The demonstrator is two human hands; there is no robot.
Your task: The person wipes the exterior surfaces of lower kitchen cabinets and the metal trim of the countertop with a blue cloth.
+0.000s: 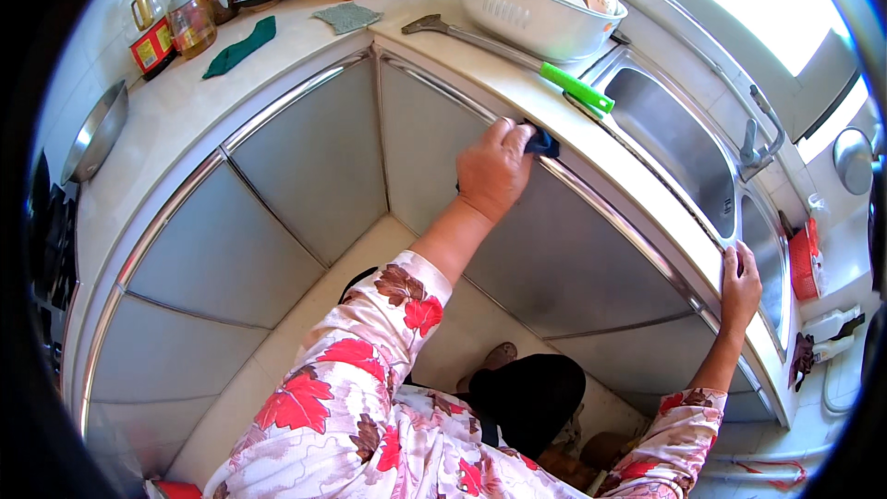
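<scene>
My left hand (495, 170) grips a dark blue cloth (543, 143) and presses it to the shiny metal trim (624, 218) along the top of the grey cabinet doors (554, 249). Part of the cloth is hidden under the fingers. Over to the right, my right hand (740, 287) holds the front edge of the pale countertop (682, 229), its fingers curled over the top beside the stainless steel sink (672, 145). On the counter above my left hand lies a metal tool with a green handle (576, 89).
A white plastic basin (533, 24) of bowls stands behind the tool. Along the left counter are a green cloth (242, 47), a grey cloth (346, 17), oil bottles (190, 24) and a metal bowl (97, 132). The faucet (759, 145) rises behind the sink, near a red basket (804, 260).
</scene>
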